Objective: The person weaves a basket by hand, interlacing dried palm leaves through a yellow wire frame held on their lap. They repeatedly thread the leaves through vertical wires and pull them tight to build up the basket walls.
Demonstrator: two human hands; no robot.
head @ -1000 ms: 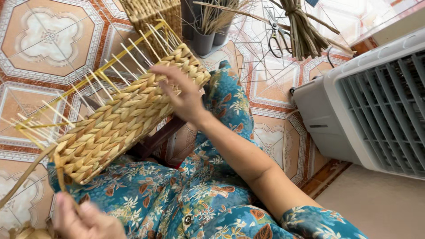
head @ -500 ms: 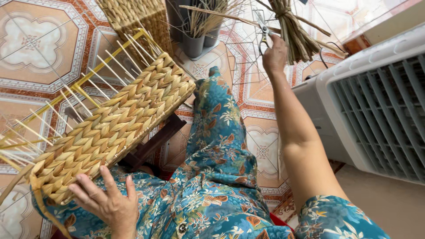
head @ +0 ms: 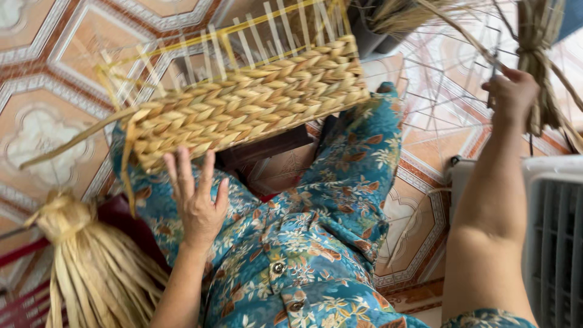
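A half-woven basket [head: 243,106] of pale braided fibre, with bare yellow frame wires [head: 243,36] sticking up, lies across my lap on my blue flowered clothing [head: 316,243]. My left hand [head: 197,203] is flat with its fingers spread, the fingertips touching the basket's lower edge. My right hand [head: 510,91] is stretched out to the upper right beside a tied bundle of dried fibre [head: 537,67]. Its fingers are curled around a thin grey tool [head: 495,58]; I cannot make out what kind.
A white slatted cooler [head: 552,243] stands at the right edge. A tied bunch of pale straw [head: 91,267] lies at the lower left beside a dark red stool [head: 124,212]. Wire frames [head: 443,97] and a dark pot [head: 370,33] stand on the patterned tile floor.
My right hand left the basket and reached out to the fibre bundle, where it closed on the thin tool. My left hand moved up to the basket's lower edge. The view has swung.
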